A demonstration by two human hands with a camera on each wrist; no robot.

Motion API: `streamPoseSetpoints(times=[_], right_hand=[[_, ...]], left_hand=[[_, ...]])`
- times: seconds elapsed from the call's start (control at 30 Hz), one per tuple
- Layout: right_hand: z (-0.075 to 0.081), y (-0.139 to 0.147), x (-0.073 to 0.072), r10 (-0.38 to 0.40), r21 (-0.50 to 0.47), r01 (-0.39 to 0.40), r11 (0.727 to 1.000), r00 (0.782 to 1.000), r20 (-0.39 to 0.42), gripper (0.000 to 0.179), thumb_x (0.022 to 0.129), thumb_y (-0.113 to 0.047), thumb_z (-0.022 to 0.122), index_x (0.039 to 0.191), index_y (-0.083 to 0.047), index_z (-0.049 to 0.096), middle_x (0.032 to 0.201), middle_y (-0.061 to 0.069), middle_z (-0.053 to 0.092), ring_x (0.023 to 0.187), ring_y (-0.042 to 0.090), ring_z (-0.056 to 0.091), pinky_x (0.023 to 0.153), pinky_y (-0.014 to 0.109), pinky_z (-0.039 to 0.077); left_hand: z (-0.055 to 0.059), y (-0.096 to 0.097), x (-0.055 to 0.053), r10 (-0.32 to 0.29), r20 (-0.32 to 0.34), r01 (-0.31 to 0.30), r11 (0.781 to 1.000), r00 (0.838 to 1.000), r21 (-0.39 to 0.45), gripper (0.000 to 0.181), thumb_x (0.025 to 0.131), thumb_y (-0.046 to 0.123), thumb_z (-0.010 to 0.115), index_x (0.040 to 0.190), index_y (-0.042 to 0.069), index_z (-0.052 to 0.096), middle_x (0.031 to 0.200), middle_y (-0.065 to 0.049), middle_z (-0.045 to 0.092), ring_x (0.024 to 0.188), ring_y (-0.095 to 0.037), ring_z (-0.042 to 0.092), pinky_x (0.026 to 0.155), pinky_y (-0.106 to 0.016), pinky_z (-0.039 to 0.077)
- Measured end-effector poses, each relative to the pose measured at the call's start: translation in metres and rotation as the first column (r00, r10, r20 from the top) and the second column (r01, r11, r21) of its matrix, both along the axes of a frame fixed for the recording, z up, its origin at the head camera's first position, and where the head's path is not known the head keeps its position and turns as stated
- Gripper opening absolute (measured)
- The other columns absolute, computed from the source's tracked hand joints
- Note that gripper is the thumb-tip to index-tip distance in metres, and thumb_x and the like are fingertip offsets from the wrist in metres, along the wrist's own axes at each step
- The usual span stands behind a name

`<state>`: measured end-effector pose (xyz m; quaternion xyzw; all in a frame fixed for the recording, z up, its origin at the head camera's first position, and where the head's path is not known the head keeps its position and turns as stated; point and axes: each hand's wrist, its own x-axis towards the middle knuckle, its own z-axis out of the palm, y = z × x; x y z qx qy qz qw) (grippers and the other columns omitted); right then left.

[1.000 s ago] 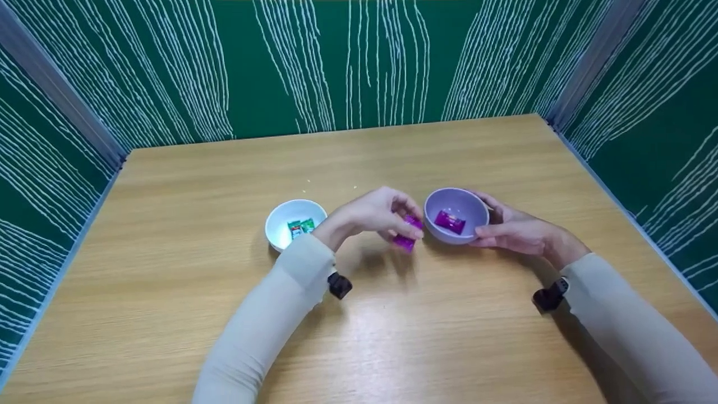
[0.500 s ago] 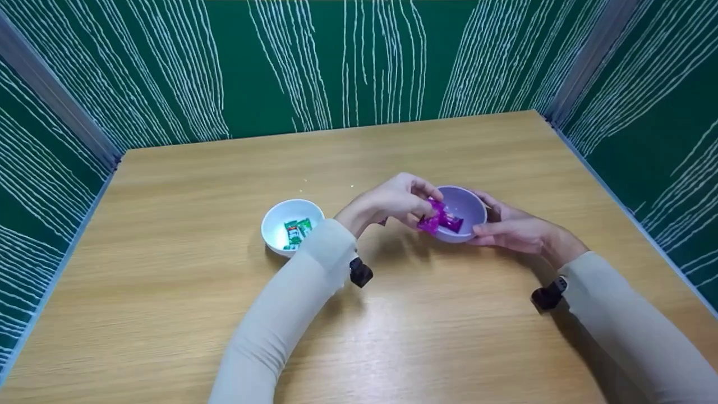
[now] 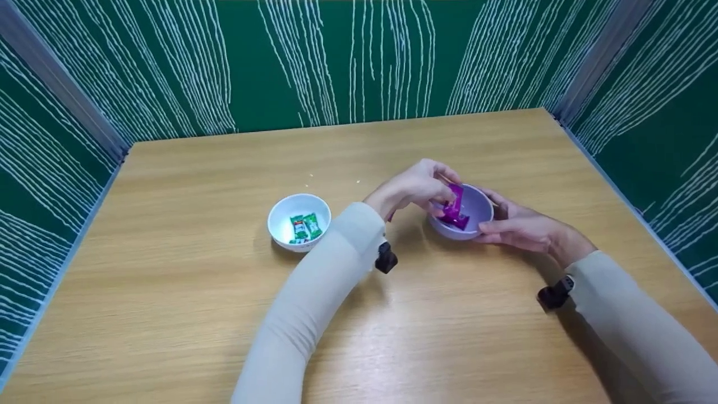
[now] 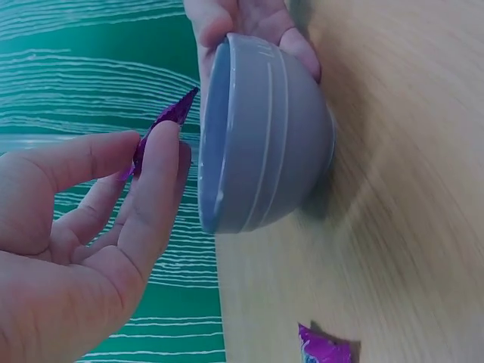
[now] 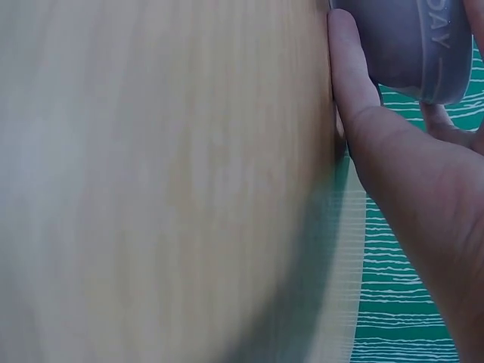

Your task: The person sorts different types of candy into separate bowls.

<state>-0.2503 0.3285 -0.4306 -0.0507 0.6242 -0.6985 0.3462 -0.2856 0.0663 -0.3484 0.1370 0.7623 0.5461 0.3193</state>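
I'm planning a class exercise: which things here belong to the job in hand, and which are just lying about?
Likely the job:
Left hand, pinching the held packet
Right hand, holding the purple bowl
Inner packet, in that bowl
Loose packet on the table

Apparently just lying about:
White bowl and green packets, no hand on them, though possibly involved
White specks

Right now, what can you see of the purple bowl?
The purple bowl looks smooth, perhaps ceramic, with raised bands and lettering outside. It is roughly upright, opening up, on or just above the wood-grained table, right of the white bowl. A purple packet lies inside; the right hand holds the bowl's right side.
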Motion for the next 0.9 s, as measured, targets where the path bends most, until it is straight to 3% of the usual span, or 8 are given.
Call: streamPoseSetpoints(times=[0.3,0.47,0.63,0.9], right_hand=[[-0.002,0.001,0.001,0.001,-0.006,-0.001,1.000,1.000,0.000,0.088,0.102,0.000,0.056,0.163,-0.032,0.002,0.160,0.010,0.000,0.140,0.036,0.034,0.110,0.047,0.043],[-0.003,0.001,0.001,0.002,-0.013,-0.002,1.000,1.000,-0.003,0.088,0.102,0.001,0.055,0.163,-0.032,0.001,0.160,0.011,-0.001,0.137,0.034,0.041,0.110,0.046,0.043],[-0.002,0.001,0.001,0.010,-0.014,-0.010,1.000,1.000,-0.008,0.088,0.102,0.002,0.055,0.163,-0.032,0.001,0.160,0.012,-0.002,0.134,0.032,0.047,0.109,0.045,0.044],[0.000,0.000,-0.001,0.017,-0.015,-0.017,1.000,1.000,-0.003,0.089,0.102,0.001,0.055,0.163,-0.033,-0.001,0.161,0.012,0.000,0.136,0.030,0.044,0.110,0.046,0.043]], left_hand=[[-0.008,0.021,0.002,0.116,0.001,-0.115,0.993,0.993,-0.034,0.031,0.093,-0.007,0.067,0.121,0.007,0.068,0.106,-0.009,0.062,0.085,-0.024,0.069,0.067,-0.029,0.063],[-0.012,0.028,0.005,0.166,-0.014,-0.166,0.984,0.986,-0.056,0.029,0.093,-0.006,0.068,0.118,0.008,0.070,0.104,-0.007,0.062,0.083,-0.021,0.068,0.065,-0.028,0.062],[-0.015,0.031,0.006,0.181,-0.019,-0.182,0.982,0.983,-0.046,0.028,0.092,-0.007,0.069,0.115,0.008,0.071,0.103,-0.006,0.063,0.081,-0.021,0.068,0.065,-0.029,0.062],[-0.015,0.030,0.007,0.183,-0.011,-0.183,0.982,0.983,-0.044,0.022,0.096,-0.002,0.067,0.115,0.008,0.071,0.101,-0.006,0.065,0.089,-0.024,0.070,0.065,-0.029,0.062]])
